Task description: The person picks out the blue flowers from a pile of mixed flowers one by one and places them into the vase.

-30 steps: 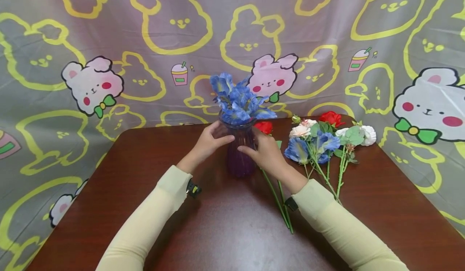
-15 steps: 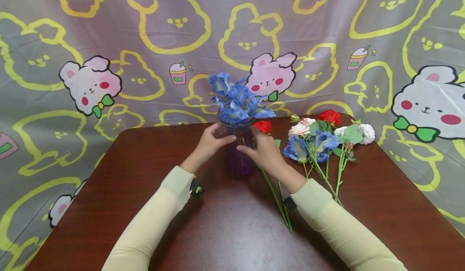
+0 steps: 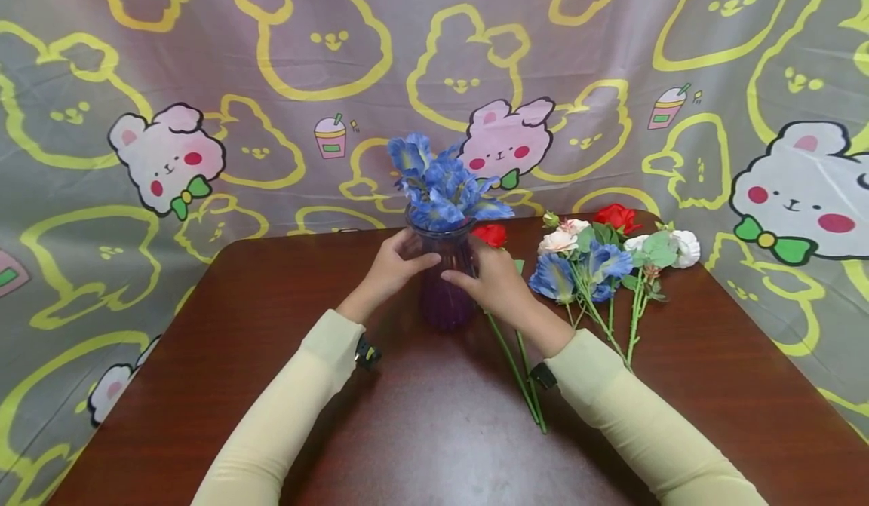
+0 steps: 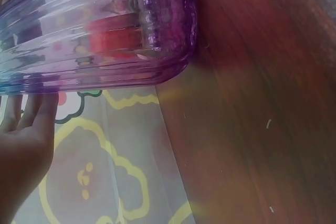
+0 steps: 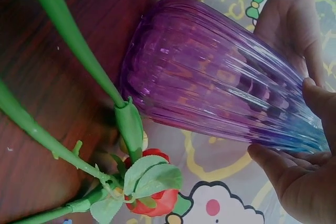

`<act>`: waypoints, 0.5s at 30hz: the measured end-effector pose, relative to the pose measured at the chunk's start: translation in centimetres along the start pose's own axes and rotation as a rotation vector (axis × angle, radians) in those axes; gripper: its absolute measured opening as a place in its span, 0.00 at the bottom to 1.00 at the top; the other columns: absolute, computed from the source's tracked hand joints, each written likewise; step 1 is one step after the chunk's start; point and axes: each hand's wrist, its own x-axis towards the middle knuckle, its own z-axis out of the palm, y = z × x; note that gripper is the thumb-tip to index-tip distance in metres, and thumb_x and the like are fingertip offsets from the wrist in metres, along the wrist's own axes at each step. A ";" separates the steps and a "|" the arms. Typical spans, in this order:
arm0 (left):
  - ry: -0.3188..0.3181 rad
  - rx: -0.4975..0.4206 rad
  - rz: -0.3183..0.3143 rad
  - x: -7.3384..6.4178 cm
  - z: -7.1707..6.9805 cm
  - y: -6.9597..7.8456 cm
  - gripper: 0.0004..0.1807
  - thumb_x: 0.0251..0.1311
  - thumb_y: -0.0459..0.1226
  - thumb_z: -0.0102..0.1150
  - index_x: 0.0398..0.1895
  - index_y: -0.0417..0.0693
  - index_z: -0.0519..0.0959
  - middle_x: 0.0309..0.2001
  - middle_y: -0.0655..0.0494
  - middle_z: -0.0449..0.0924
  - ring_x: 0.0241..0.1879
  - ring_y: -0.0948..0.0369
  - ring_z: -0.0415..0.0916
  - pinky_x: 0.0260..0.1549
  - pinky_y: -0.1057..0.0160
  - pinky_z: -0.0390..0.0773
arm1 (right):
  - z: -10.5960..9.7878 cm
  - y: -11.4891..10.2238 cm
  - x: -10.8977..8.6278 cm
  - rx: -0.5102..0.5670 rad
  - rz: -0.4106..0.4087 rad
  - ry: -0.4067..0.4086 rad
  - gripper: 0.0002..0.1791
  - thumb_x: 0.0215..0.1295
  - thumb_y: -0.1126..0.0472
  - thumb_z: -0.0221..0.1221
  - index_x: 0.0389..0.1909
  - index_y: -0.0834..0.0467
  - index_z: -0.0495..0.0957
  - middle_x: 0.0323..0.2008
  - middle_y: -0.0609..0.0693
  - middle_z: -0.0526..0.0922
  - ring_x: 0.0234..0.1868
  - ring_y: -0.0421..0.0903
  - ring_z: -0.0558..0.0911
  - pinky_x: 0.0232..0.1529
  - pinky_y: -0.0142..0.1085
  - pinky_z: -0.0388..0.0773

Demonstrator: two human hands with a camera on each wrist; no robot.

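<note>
A ribbed glass vase (image 3: 448,295), purple at the base and bluish toward the neck, stands upright on the table. Blue artificial irises (image 3: 441,185) rise from its mouth. My left hand (image 3: 399,266) holds the upper part of the vase from the left, thumb across the near side. On the opposite side my right hand (image 3: 498,278) grips it at the same height, its fingers mostly hidden behind the glass. In the right wrist view both hands meet the narrow bluish end of the vase (image 5: 194,72). Stems inside the glass cannot be made out clearly.
Beside the vase lies a red rose (image 3: 490,234) with green stems (image 3: 512,370) pointing toward me. Farther right on the brown table (image 3: 271,295) are loose blue irises (image 3: 553,278), pale pink roses (image 3: 560,242), another red rose (image 3: 616,219) and white flowers (image 3: 686,249). A patterned curtain (image 3: 258,53) hangs behind.
</note>
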 end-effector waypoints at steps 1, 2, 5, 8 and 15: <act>-0.001 0.000 0.002 -0.1 0.0 0.3 0.29 0.61 0.27 0.61 0.66 0.35 0.67 0.61 0.39 0.73 0.60 0.49 0.72 0.58 0.53 0.71 | -0.1 0.0 0.0 0.001 0.006 -0.007 0.31 0.57 0.51 0.70 0.56 0.62 0.73 0.45 0.58 0.83 0.46 0.54 0.83 0.46 0.47 0.80; -0.002 -0.002 0.004 -0.1 0.0 0.3 0.29 0.61 0.28 0.62 0.66 0.35 0.68 0.60 0.39 0.74 0.60 0.49 0.72 0.58 0.53 0.71 | -0.2 -0.1 0.1 0.000 0.015 -0.016 0.30 0.57 0.51 0.70 0.56 0.62 0.73 0.45 0.57 0.83 0.46 0.54 0.83 0.45 0.47 0.80; -0.006 -0.003 0.005 -0.1 0.0 0.6 0.29 0.61 0.28 0.62 0.66 0.35 0.68 0.60 0.39 0.74 0.60 0.49 0.72 0.59 0.52 0.71 | -0.6 -0.2 0.1 -0.002 0.044 -0.050 0.30 0.58 0.50 0.69 0.57 0.60 0.73 0.45 0.57 0.83 0.45 0.54 0.83 0.43 0.47 0.81; -0.010 0.009 0.001 -0.1 0.0 0.6 0.29 0.61 0.29 0.62 0.66 0.35 0.68 0.61 0.40 0.73 0.61 0.50 0.70 0.60 0.53 0.69 | -1.6 -0.3 0.1 -0.006 0.070 -0.089 0.33 0.59 0.50 0.69 0.61 0.61 0.72 0.49 0.59 0.82 0.47 0.56 0.82 0.45 0.49 0.79; 0.000 0.064 -0.029 -0.1 -0.2 1.1 0.31 0.60 0.31 0.64 0.67 0.35 0.67 0.62 0.40 0.72 0.62 0.49 0.69 0.61 0.52 0.68 | -5.9 0.5 -0.3 -0.049 0.167 -0.094 0.39 0.60 0.52 0.68 0.67 0.65 0.66 0.60 0.63 0.75 0.57 0.59 0.76 0.55 0.53 0.73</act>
